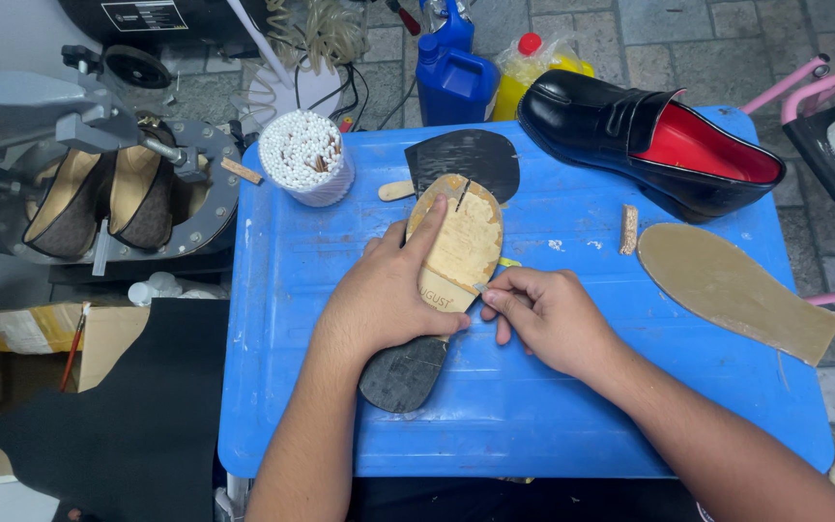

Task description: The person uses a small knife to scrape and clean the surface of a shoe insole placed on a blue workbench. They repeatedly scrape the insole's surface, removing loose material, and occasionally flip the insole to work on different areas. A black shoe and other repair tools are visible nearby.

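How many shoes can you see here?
3: a black loafer with red lining on the blue table, and two brown shoes clamped in the grey machine at left. Others may lie out of view.
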